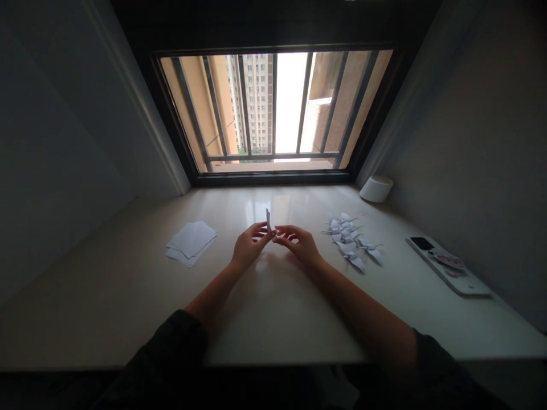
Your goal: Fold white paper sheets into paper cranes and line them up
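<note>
Between my two hands, above the middle of the white tabletop (256, 307), stands a small folded piece of white paper (268, 218), seen nearly edge-on. My left hand (251, 244) pinches it near its lower end with thumb and fingers. From the other side my right hand (296, 240) has its thumb and fingertips closed at the paper's lower end; fingers hide part of that end. To the right lies a cluster of several folded white paper cranes (348, 239). Left of my hands rests a loose stack of white paper sheets (192, 242).
A phone (448, 267) in a light case lies at the right. Near the window's right corner stands a white, cylinder-like object (376, 188). The barred window (273, 179) closes off the far side, with walls left and right. The table's front edge passes under my forearms.
</note>
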Tool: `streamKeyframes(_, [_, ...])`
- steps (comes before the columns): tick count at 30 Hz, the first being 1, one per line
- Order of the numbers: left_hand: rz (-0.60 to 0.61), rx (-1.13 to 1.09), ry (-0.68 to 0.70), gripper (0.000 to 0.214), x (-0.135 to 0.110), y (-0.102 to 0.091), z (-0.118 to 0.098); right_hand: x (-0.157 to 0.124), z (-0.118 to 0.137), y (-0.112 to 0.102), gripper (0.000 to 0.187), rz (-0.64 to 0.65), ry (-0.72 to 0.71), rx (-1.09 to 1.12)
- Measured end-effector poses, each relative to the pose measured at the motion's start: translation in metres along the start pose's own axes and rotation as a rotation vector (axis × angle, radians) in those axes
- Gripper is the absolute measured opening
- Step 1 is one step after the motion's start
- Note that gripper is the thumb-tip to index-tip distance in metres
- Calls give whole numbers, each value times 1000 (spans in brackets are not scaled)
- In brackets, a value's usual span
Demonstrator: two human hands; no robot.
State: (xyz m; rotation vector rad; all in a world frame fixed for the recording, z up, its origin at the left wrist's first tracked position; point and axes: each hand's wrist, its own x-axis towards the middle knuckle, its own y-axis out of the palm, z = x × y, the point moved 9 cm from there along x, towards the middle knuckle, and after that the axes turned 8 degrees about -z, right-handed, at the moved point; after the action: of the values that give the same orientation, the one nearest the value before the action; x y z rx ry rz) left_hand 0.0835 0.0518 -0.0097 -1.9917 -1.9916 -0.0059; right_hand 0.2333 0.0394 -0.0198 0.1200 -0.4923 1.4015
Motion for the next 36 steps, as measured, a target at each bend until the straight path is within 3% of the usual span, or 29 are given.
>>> streamKeyframes(8, [-21,28,-15,37,-1,0,7,1,2,-10,32,-100,-13,-52])
streamKeyframes(12, [-35,-8,-39,40,-2,-1,10,0,3,-15,34,-141,10,-58])
streamKeyframes(18, [-11,-67,-143,55,-4,3,19,-4,17,-13,30,-142,-80,-135])
streamKeyframes(24, [1,-242,-216,58,-2,7,15,-1,-6,-7,31,-100,112,112])
streamKeyframes(28, [32,-282,-181,49,0,10,15,0,-23,-3,33,-81,267,293])
streamKeyframes(36, [44,90,-107,38,7,1,32,6,-43,-26,34,-330,324,404])
